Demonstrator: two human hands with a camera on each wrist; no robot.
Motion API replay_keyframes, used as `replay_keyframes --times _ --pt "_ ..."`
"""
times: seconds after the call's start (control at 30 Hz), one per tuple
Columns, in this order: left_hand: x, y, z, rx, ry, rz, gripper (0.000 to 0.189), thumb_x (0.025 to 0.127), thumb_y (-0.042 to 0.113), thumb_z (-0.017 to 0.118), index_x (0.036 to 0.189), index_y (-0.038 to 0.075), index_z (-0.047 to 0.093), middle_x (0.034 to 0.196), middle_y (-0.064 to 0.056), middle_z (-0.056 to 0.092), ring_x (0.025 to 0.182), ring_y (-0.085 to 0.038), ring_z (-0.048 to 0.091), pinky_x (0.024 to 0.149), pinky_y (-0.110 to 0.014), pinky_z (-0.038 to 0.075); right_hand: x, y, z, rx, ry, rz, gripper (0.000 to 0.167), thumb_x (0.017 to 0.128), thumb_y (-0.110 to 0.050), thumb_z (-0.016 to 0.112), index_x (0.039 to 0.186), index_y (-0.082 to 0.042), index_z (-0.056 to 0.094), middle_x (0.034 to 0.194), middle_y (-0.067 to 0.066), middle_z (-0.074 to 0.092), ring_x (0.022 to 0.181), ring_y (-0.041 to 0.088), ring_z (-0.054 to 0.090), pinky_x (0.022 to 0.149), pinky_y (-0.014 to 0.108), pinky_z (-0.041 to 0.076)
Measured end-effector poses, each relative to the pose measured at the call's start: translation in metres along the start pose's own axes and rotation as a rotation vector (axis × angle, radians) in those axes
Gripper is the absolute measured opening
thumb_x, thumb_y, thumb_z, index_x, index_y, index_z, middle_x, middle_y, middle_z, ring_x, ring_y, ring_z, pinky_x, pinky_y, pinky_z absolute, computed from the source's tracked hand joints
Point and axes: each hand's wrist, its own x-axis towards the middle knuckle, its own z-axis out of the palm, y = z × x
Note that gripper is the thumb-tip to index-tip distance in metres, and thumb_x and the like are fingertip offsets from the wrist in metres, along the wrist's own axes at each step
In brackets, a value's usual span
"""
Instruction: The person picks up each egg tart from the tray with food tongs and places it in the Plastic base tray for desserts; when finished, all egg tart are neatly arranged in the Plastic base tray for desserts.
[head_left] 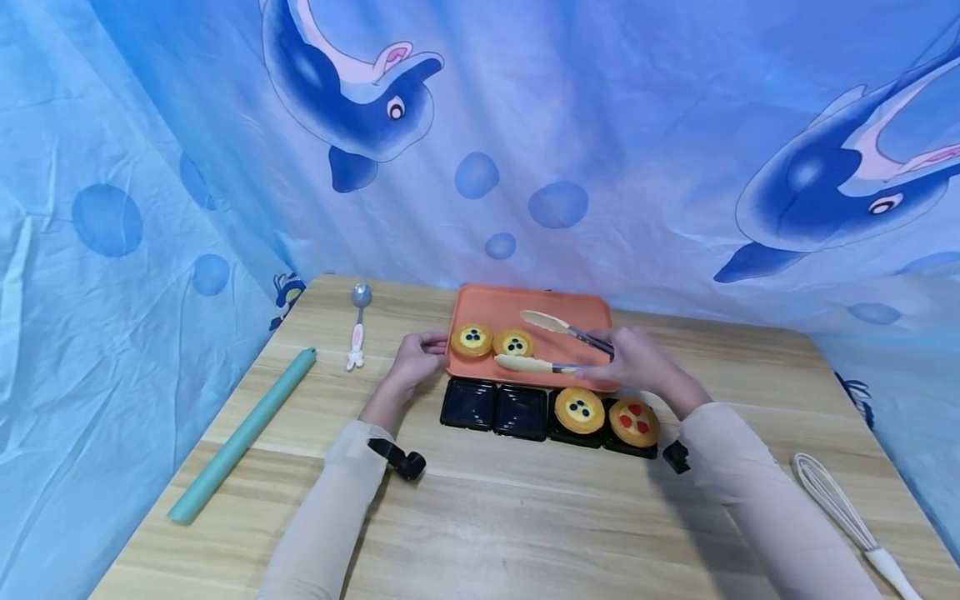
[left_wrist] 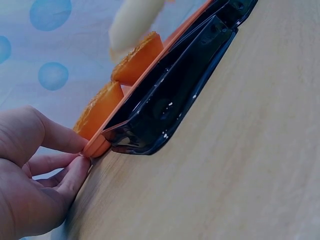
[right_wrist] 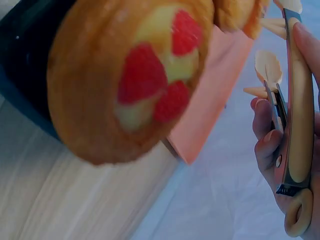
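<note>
My left hand pinches the left edge of an orange tray, thumb and fingers at the rim in the left wrist view. My right hand grips a pair of tongs, whose two arms are spread apart over the tray. Two blueberry-topped tarts sit side by side at the tray's left; the lower tong tip overlaps the right one in the head view. In front of the tray, a row of black square holders carries a blueberry tart and, rightmost, a red-fruit tart.
A spoon with a rabbit handle and a teal rod lie on the left of the wooden table. At the right front is a whisk. A blue dolphin-print curtain hangs behind the table.
</note>
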Motion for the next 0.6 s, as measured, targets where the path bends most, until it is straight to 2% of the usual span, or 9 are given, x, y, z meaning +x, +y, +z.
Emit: replay_keyframes --times 0.13,0.2,0.4,0.6 --pt "0.0002 0.0009 0.0003 -0.001 -0.002 0.0 0.055 0.078 -0.013 0.064 0.133 -0.005 0.057 0.12 -0.02 0.061 0.111 -0.031 0.059 0.094 -0.035 0.052 0.0039 -0.0006 0.0071 -0.049 -0.021 -0.011 0.074 0.083 -0.045 0.078 0.135 0.003 0.057 0.064 0.002 0.054 0.049 0.012 0.035 0.05 0.03 0.035" --pt "-0.0003 0.0017 0.0006 -0.003 -0.002 -0.002 0.055 0.078 -0.013 0.065 0.132 -0.005 0.057 0.12 -0.02 0.061 0.111 -0.031 0.059 0.094 -0.035 0.053 0.0049 -0.0013 0.0083 -0.039 -0.029 -0.004 0.073 0.084 -0.045 0.077 0.136 0.002 0.057 0.061 0.003 0.049 0.049 0.013 0.032 0.048 0.03 0.032" --pt "-0.0002 0.0012 0.0011 -0.003 0.003 0.0 0.055 0.077 -0.013 0.064 0.132 -0.005 0.058 0.12 -0.02 0.061 0.111 -0.031 0.059 0.094 -0.035 0.052 0.0044 -0.003 0.0084 -0.011 -0.044 0.006 0.07 0.086 -0.042 0.076 0.136 0.003 0.057 0.068 0.002 0.053 0.052 0.015 0.038 0.048 0.03 0.033" --pt "-0.0003 -0.0012 -0.0005 -0.003 0.007 0.009 0.056 0.076 -0.013 0.064 0.131 -0.006 0.058 0.119 -0.02 0.062 0.109 -0.03 0.06 0.092 -0.033 0.053 0.0036 -0.0049 0.008 -0.03 -0.039 -0.005 0.066 0.087 -0.04 0.075 0.135 0.002 0.058 0.059 0.002 0.046 0.048 0.014 0.033 0.047 0.029 0.03"
